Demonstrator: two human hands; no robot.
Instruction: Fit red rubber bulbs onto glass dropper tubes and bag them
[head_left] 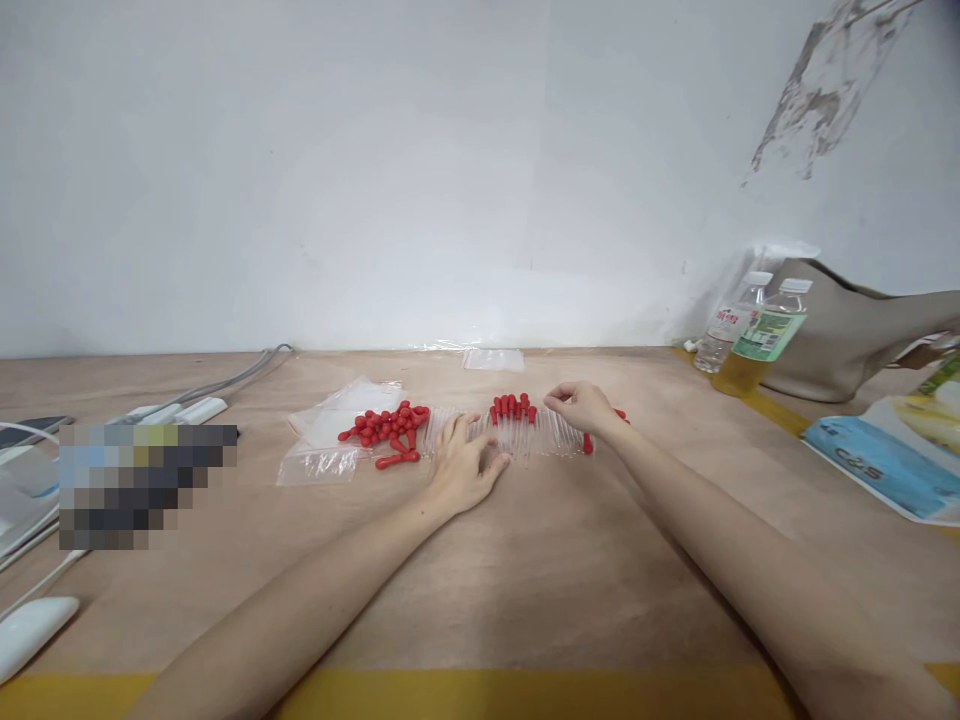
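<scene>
My left hand (463,468) lies with its fingers spread over a row of thin clear tubes (551,432), thumb apart from the other fingers. My right hand (583,406) hovers at the right part of that row. Its thumb and fingertips are pinched together; whatever is between them is too small to make out. Between my hands, several tubes wear red rubber bulbs (513,405) on their far ends. Another red bulb (588,443) lies below my right hand, and one more shows partly behind the wrist. A pile of loose red bulbs (386,425) sits left of my left hand.
Clear plastic bags (319,465) lie under and beside the pile, with another bag (493,359) by the wall. Two bottles (763,340), a grey bag (832,335) and a blue tissue pack (885,465) stand right. Cables (247,372) and a white mouse (34,632) are left.
</scene>
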